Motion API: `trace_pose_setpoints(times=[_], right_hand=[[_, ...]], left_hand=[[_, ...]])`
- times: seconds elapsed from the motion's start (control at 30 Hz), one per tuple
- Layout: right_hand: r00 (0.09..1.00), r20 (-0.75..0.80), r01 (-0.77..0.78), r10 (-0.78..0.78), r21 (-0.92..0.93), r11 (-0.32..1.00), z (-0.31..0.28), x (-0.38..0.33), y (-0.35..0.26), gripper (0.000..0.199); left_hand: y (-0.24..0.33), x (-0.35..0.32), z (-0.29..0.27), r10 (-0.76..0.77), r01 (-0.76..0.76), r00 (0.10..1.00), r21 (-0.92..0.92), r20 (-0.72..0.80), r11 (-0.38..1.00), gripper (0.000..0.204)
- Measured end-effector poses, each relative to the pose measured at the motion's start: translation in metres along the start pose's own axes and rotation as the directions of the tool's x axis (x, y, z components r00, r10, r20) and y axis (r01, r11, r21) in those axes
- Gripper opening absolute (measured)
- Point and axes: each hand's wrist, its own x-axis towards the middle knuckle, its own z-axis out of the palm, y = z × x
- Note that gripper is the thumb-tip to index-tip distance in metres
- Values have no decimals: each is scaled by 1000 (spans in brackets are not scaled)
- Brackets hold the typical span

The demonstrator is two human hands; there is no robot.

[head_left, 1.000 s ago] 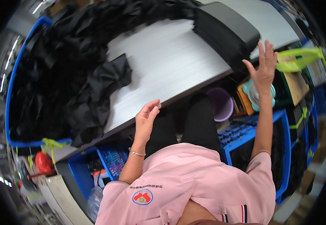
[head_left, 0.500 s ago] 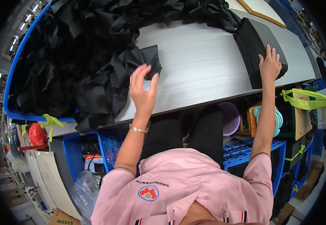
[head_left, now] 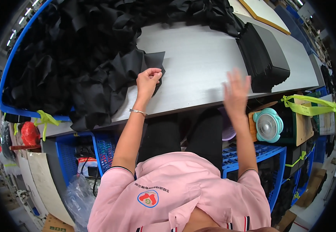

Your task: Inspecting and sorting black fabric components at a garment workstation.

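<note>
My left hand (head_left: 148, 83) is closed in a pinch at the edge of a black fabric piece (head_left: 139, 63), which lies at the near right of a large heap of crumpled black fabric (head_left: 55, 62). Over the grey tabletop (head_left: 191, 50), my right hand (head_left: 236, 91) is blurred by motion, its fingers stretched out and nothing seen in them. To its right stands a neat stack of flat black fabric pieces (head_left: 264, 54), apart from the hand.
A blue bin rim (head_left: 11, 73) borders the heap on the left. Below the table's front edge are a teal fan (head_left: 268, 125), a purple basket (head_left: 228, 133) and blue crates (head_left: 266, 154). A yellow-green strap (head_left: 311, 108) hangs at the right.
My right hand has left the stack and swung left over the tabletop. My left hand, open before, has closed on the edge of the black fabric piece.
</note>
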Motion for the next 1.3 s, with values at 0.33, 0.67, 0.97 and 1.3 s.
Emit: trace_pose_setpoints(times=[0.33, 0.67, 0.97, 1.3], right_hand=[[983, 164, -17, -82, 527, 850, -14, -112, -112, 36], [978, 155, 2, -140, 661, 750, -30, -160, -129, 28], [946, -311, 244, -86, 515, 822, -41, -82, -135, 14], [867, 310, -283, 390, 951, -127, 13, -41, -103, 23]], left_hand=[[7, -14, 2, 125, -85, 987, 337, -102, 938, 54], [-6, 0, -9, 243, -179, 969, 564, -40, 806, 30], [40, -127, 34, 566, -578, 816, 176, 118, 797, 12], [62, -263, 53, 566, -620, 691, -34, 450, 784, 6]])
